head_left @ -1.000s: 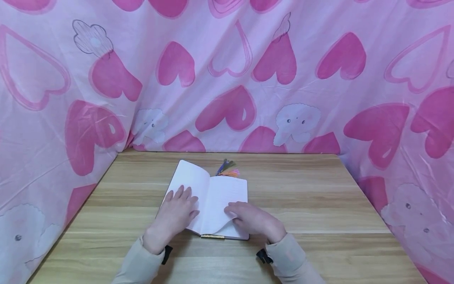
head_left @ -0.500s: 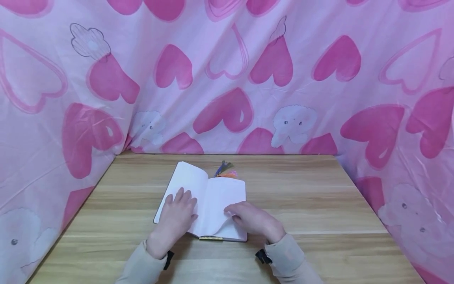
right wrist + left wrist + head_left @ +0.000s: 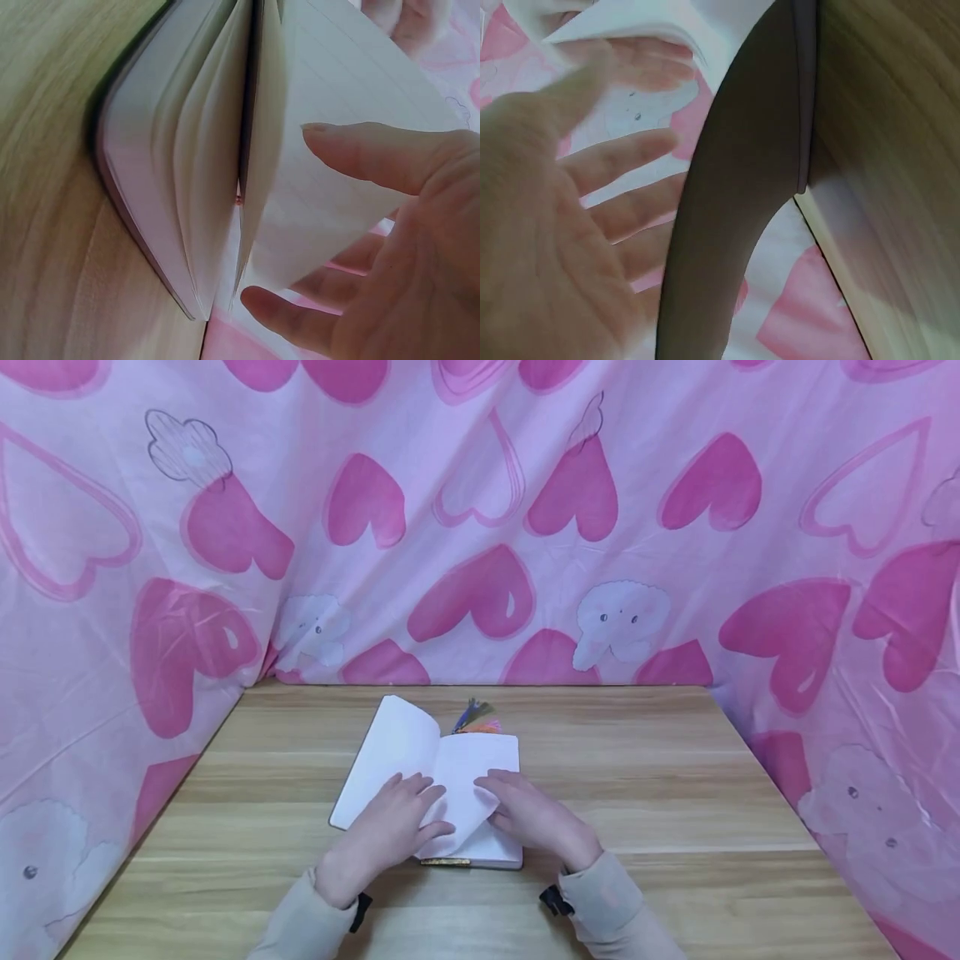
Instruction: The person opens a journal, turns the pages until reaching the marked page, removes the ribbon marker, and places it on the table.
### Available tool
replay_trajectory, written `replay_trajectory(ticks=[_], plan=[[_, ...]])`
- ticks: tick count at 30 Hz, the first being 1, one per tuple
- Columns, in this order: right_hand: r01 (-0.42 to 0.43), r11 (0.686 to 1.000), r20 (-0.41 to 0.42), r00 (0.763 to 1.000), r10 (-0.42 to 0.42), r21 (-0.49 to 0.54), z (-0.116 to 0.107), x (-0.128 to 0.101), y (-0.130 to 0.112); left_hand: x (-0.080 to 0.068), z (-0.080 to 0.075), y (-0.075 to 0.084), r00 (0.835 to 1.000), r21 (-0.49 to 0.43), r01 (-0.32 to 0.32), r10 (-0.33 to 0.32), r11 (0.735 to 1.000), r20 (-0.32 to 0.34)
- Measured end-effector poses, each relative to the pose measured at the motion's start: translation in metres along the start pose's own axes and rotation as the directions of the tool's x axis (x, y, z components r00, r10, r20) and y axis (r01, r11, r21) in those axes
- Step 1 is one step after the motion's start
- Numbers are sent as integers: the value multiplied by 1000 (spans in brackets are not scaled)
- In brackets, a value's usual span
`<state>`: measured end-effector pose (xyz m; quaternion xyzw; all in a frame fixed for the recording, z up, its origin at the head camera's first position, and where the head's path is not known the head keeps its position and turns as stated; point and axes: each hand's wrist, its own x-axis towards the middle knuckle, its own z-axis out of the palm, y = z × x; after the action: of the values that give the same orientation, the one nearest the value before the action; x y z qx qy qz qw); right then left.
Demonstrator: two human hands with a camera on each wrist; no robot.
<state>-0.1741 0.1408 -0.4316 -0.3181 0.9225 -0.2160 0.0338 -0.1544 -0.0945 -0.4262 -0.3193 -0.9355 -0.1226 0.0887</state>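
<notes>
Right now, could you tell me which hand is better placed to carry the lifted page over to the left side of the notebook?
Probably the left hand: its fingers already lie against the raised page from the left, over the notebook. The right hand holds the page's lower right edge and would have to cross over.

Since 1 second ago the left hand (image 3: 386,831) has slid right across the notebook (image 3: 427,777) toward the spine, and the right hand (image 3: 536,818) has lifted its page (image 3: 461,797) higher, so the fingers nearly meet
</notes>
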Motion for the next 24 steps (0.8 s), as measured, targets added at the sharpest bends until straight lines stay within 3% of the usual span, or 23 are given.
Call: replay_trajectory(ticks=[5,15,21,24], plan=[[7,1000,-79,997,-7,-9,3,0,0,0,5,6,998,50,13,-10,999,-63],[-127,991,-107,986,131,36,5,1,-3,0,16,18,998,93,7,-2,996,-57],[-114,992,-237,964,122,50,9,7,-4,1,19,17,990,150,-13,34,989,-139],[-127,990,-260,955,139,62,8,8,-7,2,18,15,978,155,-41,71,987,-194]])
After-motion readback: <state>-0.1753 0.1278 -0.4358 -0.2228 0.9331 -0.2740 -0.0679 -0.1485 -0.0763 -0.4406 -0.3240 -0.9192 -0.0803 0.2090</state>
